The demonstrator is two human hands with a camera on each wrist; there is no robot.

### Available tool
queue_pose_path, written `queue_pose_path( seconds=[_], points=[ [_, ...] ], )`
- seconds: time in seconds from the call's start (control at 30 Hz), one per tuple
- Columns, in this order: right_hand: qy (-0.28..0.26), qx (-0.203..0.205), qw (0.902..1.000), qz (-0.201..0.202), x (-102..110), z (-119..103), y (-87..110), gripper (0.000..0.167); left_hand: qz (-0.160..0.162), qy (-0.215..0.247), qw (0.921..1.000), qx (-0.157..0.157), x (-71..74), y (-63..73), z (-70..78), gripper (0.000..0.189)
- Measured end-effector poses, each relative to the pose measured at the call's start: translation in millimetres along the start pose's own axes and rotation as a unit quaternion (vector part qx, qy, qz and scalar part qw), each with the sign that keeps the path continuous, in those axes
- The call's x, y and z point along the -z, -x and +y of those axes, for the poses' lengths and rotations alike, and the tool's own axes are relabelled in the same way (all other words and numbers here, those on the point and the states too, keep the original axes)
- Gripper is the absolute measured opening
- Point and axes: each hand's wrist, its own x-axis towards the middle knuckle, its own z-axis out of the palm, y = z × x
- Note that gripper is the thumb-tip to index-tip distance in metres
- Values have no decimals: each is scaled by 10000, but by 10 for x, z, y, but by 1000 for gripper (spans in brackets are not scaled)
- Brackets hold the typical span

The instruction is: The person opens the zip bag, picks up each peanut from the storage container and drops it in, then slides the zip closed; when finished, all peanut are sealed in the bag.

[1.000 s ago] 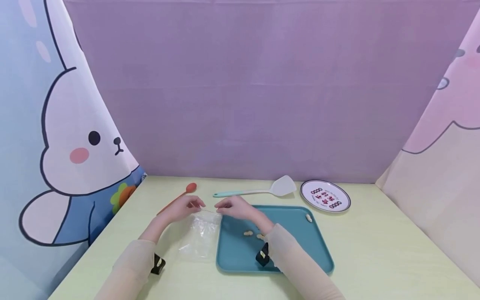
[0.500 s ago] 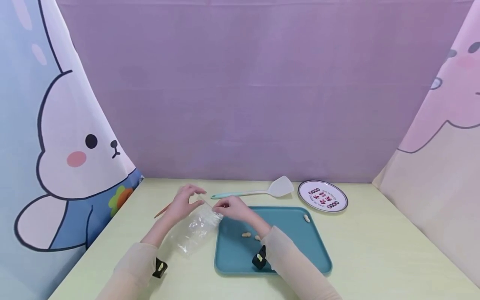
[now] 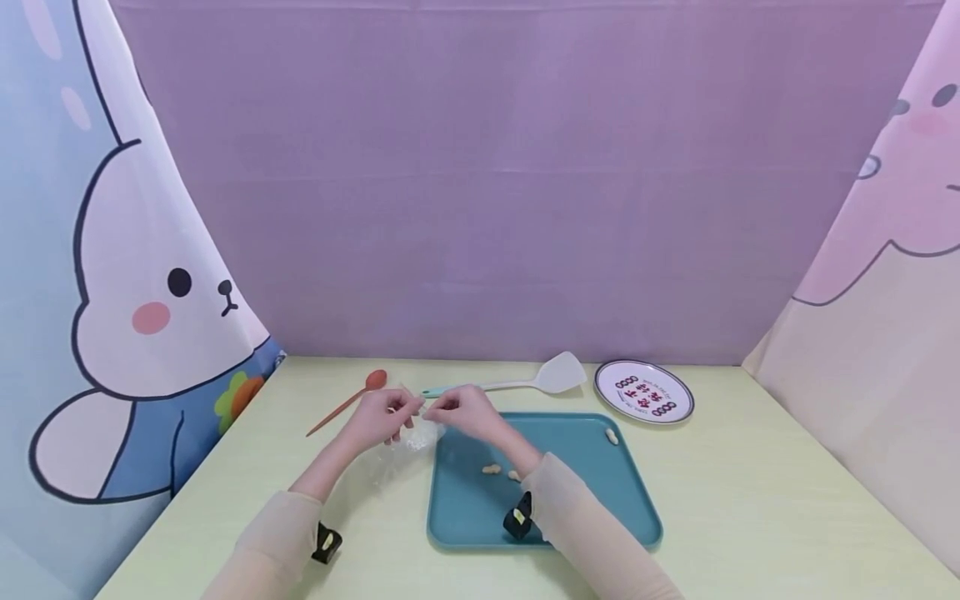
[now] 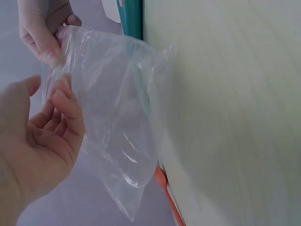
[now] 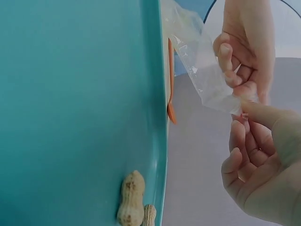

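A clear plastic zip bag with a red strip along its mouth hangs between my hands. My right hand pinches one end of the mouth between thumb and fingers, plainest in the right wrist view. Loosely bent, the fingers of my left hand lie against the bag by the red strip, with the thumb apart from them. In the head view, the left hand covers part of the bag. Below the right forearm is a teal tray bearing a few peanuts.
An orange spoon lies left of the hands. Behind the tray is a spatula with a white blade and mint handle. A white plate with red lettering sits at the back right. A purple cloth closes off the table's back.
The left hand went up and spread its fingers at the bag's mouth, then came right and down toward the right hand. The bag's lower part swung left. The right hand keeps its pinch.
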Motion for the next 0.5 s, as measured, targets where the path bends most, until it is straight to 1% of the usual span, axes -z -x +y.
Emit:
queue_pose_path(
  seconds=[0.1, 0.2, 0.37, 0.5],
  points=[
    [-99, -23, 9999, 52, -2, -12, 5, 14, -42, 93, 9999, -85, 2, 12, 6, 16],
    [-296, -74, 9995, 99, 3, -18, 11, 14, -76, 215, 9997, -73, 12, 17, 3, 12],
    [-535, -13, 9985, 86, 29, -32, 20, 15, -199, 330, 9992, -54, 23, 9, -17, 13],
    [-517, 99, 9986, -12, 29, -26, 18, 17, -316, 414, 9985, -177, 31, 13, -34, 16]
  ],
)
